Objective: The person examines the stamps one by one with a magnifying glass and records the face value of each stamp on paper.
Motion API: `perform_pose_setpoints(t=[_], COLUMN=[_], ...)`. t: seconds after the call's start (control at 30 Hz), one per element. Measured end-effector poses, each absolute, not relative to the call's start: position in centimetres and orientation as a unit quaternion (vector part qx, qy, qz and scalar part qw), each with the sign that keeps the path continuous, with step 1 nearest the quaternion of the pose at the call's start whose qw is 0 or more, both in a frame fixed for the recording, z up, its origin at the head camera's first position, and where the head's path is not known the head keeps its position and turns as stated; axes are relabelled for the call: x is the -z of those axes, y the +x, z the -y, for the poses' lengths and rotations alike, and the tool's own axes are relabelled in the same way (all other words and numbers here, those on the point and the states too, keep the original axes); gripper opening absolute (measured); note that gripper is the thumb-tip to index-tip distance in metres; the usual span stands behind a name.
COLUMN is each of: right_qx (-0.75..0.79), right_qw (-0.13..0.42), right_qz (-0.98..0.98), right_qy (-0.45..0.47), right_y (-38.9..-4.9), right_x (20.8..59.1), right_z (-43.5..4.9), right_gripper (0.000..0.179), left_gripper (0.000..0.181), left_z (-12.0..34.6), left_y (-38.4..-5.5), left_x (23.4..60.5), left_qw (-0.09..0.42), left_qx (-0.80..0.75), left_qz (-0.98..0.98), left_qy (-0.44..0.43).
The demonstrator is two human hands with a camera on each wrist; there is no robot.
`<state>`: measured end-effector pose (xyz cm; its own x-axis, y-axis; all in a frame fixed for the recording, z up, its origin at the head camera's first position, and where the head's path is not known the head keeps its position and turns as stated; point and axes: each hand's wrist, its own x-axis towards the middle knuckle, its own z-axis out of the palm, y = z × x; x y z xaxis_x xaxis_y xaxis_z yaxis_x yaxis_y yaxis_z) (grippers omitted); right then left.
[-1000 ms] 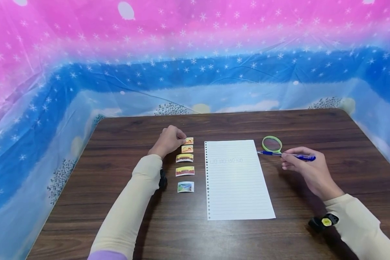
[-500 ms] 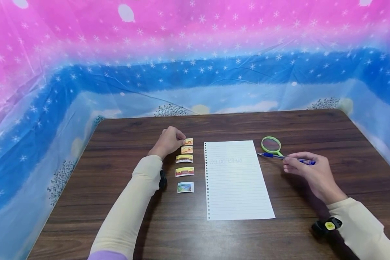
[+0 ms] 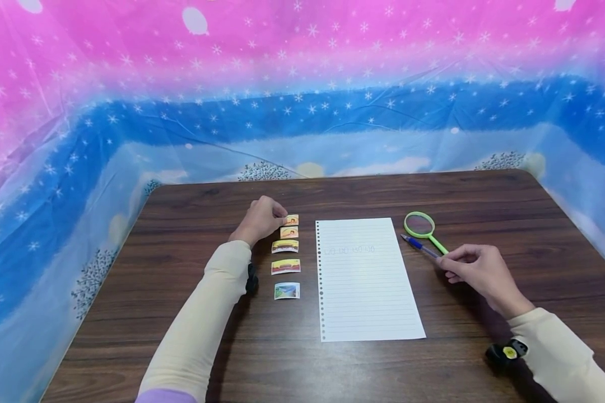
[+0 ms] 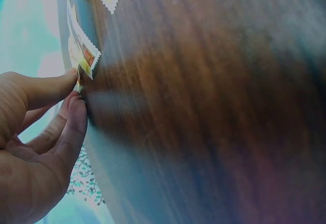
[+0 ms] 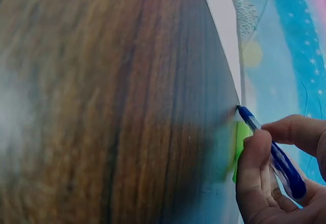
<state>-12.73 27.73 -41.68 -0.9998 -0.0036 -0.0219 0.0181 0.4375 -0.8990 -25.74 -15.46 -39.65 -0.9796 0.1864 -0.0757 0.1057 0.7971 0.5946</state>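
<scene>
My left hand [image 3: 262, 218] pinches the edge of the farthest postage stamp [image 3: 293, 220] between thumb and fingertips, low at the table. Several more stamps run toward me in a column, among them an orange one [image 3: 289, 232], a red and yellow one [image 3: 285, 266] and a blue-green landscape one [image 3: 287, 290]. On the other side of the paper, my right hand [image 3: 476, 271] holds a blue ballpoint pen [image 3: 418, 244] between thumb and fingers. Its tip points up and left, beside the sheet's right edge. In the right wrist view the pen's blue rear end [image 5: 289, 173] lies across the fingers.
Between the hands lies a lined, punched sheet [image 3: 370, 296] with a row of handwritten numbers [image 3: 350, 250] near its top. A green magnifying glass [image 3: 437, 244] lies right of it, its handle reaching toward the right hand. A patterned cloth [image 3: 302, 112] hangs behind the brown table [image 3: 262, 358].
The pen has swung from nearly level to a slant, and its rear end has gone out of sight behind the right hand. More of the magnifying glass handle shows. The left hand stays put.
</scene>
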Motion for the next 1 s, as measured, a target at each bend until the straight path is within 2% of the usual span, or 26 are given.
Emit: perform_pose_setpoints(t=[0.23, 0.43, 1.0], right_qx=[0.496, 0.429, 0.427], right_qw=[0.051, 0.061, 0.115], right_qz=[-0.866, -0.901, -0.897], right_qy=[0.013, 0.023, 0.008], right_y=[-12.8, -13.0, -13.3], right_x=[41.4, 41.3, 41.3], right_z=[-27.0, -26.6, -25.3], right_gripper=[0.028, 0.027, 0.024], left_gripper=[0.018, 0.018, 0.017], left_z=[15.5, 15.5, 15.4], left_y=[-25.8, -25.7, -25.7], left_x=[39.6, 39.6, 39.6], left_qw=[0.067, 0.064, 0.059], left_qx=[-0.307, -0.310, -0.314], left_qz=[-0.946, -0.945, -0.945], left_qy=[0.074, 0.077, 0.075])
